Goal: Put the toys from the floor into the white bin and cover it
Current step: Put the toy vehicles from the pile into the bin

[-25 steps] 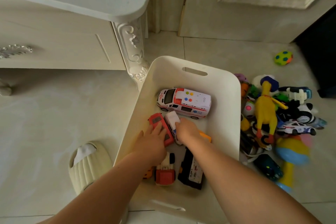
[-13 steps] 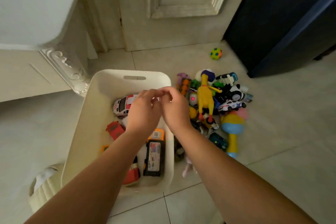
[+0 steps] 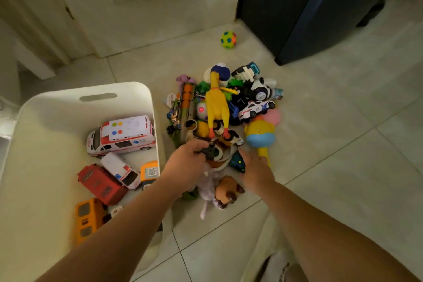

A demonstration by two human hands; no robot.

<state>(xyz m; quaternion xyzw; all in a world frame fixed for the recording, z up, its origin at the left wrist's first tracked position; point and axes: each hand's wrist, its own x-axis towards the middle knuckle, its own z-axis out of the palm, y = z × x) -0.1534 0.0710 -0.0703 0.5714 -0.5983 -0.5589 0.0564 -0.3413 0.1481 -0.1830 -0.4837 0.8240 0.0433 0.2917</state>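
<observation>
White bin (image 3: 45, 107) sits on the floor (image 3: 320, 144) just left of the toy pile (image 3: 217, 107), keeping carries short, we judge. Our left hand (image 3: 186, 161) curls round a dark toy (image 3: 208, 152); our right hand (image 3: 256, 170) meets a teal car (image 3: 238, 162), grip unclear.

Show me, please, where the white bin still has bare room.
In the white bin, bare floor lies left of the ambulance and red vehicle, and behind the ambulance toward the slotted wall. Its right side is crowded.
</observation>
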